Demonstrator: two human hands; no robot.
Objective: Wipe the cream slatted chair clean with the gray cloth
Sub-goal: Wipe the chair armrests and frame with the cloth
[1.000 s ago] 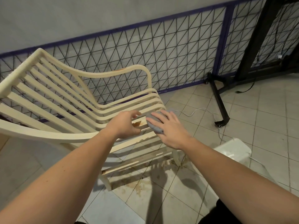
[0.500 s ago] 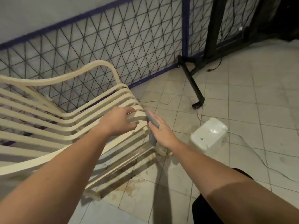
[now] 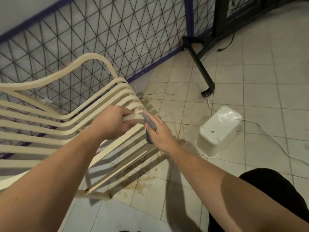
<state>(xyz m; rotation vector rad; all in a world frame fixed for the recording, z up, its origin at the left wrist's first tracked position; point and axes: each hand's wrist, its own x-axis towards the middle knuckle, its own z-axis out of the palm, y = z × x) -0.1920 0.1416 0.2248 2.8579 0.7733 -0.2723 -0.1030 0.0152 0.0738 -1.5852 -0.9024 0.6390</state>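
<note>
I see my left hand (image 3: pixel 113 124) curled around the front end of one slat of the cream chair (image 3: pixel 55 129), fingers wrapped over its edge and gripping it. My right hand (image 3: pixel 158 131) lies with straight fingers flat against the gray cloth (image 3: pixel 149 125), pressing it onto the front ends of the slats just beside my left hand; the cloth hangs down a little under my palm. The chair sits on the tiled floor (image 3: pixel 250 81), its back toward a blue wire fence (image 3: pixel 100 39). Brown stains mark the tiles under its front edge. To the right, well apart from the chair, a white tub (image 3: pixel 219 131) lies overturned, a thin white cable (image 3: pixel 267 136) running past it. A black stand (image 3: pixel 200 67) rests near the fence.
</note>
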